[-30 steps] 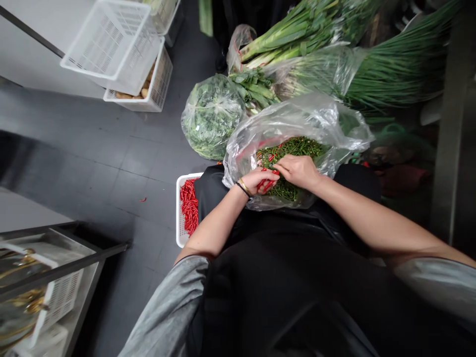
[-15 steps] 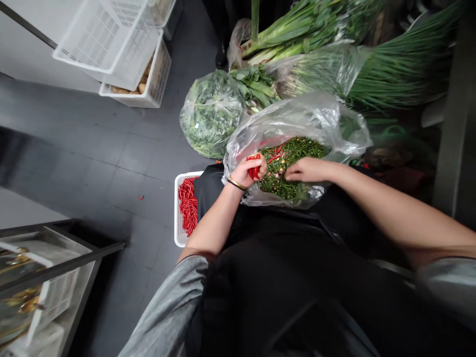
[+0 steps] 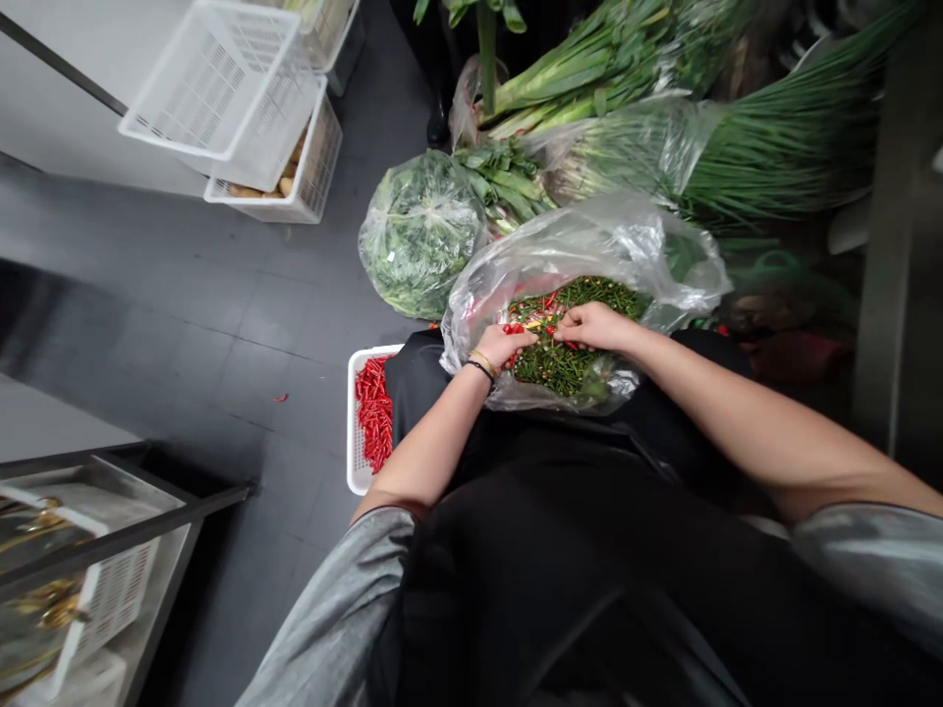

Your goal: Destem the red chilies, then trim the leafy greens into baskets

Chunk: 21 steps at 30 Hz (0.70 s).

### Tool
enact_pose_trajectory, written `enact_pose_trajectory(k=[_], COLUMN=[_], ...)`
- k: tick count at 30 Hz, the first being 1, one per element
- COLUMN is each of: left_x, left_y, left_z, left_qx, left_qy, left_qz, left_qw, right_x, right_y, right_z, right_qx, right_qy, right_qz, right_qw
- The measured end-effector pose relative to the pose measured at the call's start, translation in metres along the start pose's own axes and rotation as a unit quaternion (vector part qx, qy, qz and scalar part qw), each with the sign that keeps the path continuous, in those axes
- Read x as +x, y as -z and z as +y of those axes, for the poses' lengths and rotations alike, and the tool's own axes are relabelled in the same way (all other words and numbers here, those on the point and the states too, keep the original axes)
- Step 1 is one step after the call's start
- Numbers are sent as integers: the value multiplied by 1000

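A clear plastic bag lies open across my lap, holding a heap of green chili stems with a few red chilies among them. Over the heap, my left hand is closed around several red chilies. My right hand meets it from the other side, its fingertips pinching a red chili. The fingertips of both hands are close together. Beside my left thigh, a white plastic basket contains many red chilies.
A bagged bundle of leafy greens sits beyond the bag, near leeks and long green chives. White crates are stacked at the upper left. A metal rack stands at the lower left. One chili lies on the floor.
My right hand has risen slightly out of the stems toward my left hand and now pinches a red chili. My left hand has turned and reached inward, still holding chilies.
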<state>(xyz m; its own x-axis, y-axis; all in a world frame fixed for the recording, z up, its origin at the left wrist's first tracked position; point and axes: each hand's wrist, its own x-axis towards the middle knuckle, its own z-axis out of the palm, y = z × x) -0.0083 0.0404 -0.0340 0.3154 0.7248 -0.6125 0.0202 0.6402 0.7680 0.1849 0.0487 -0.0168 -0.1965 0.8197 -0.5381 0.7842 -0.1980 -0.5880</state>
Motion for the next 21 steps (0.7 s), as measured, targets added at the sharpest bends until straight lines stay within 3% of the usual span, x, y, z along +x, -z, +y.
enact_pose_trajectory(k=[3, 6, 9, 13, 16, 18, 19, 21], left_x=[2, -1, -1, 3, 4, 3, 1, -2], left_y=[-8, -10, -10, -9, -2, 4, 7, 9], left_z=[-2, -1, 1, 4, 9, 12, 13, 14], left_qx=[27, 13, 19, 72, 33, -24, -50, -73], left_qy=[-26, -45, -88, -153, -152, -127, -113, -93], left_qz=[3, 12, 32, 62, 108, 111, 100, 69], left_qw=[999, 999, 995, 984, 982, 985, 987, 991], right_x=[-22, -31, -28, -14, -5, -4, -4, -4], right_y=[-11, -19, -13, 3, 14, 15, 13, 2], right_z=[-6, -15, -17, -11, -3, 1, 1, -2], right_qx=[260, 306, 220, 184, -7, -176, -238, -318], right_qy=[-26, -5, 44, 62, 47, 43, 52, 86], right_qz=[9, -5, -20, -22, 89, 165, 172, 123], right_qw=[965, 952, 974, 981, 995, 970, 954, 936])
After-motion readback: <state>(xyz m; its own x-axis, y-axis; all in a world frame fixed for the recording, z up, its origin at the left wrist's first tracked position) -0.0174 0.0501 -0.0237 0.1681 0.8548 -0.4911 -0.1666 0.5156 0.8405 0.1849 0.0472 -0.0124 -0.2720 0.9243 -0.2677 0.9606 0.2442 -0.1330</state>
